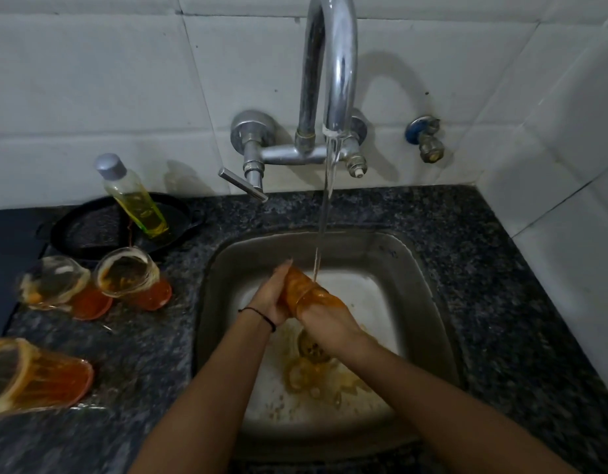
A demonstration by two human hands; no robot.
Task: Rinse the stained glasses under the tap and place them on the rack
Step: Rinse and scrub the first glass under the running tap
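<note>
Over the steel sink I hold an orange-stained glass with both hands. My left hand grips its left side, fingers stretched along it. My right hand appears to reach into the glass's mouth, so its fingers are hidden. Water runs from the chrome tap in a thin stream that lands just right of the glass. Three more stained glasses stand on the counter at left: one far left, one beside it, one near the front edge.
A bottle of yellow liquid leans in a black pan behind the glasses. Orange residue lies around the sink drain. The dark speckled counter wraps around the sink. A small wall valve sits to the right of the tap.
</note>
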